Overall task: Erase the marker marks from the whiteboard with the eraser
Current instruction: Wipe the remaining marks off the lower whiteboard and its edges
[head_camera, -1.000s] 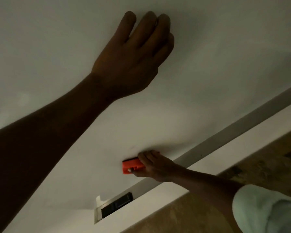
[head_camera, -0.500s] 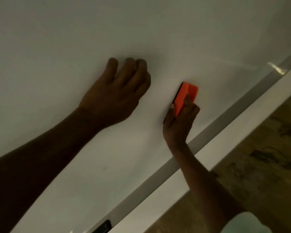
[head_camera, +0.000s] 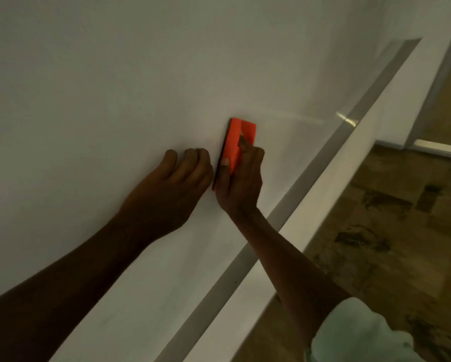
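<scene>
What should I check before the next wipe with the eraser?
1. Right hand grips the eraser: ok.
2. Eraser lies against the whiteboard: ok.
3. Left hand braces on the board, just beside the eraser: ok, but it blocks a wipe to that side.
4. Board beyond the eraser clear of other things: ok.
5. Marks left to wipe: cannot tell, the picture is dim.
</scene>
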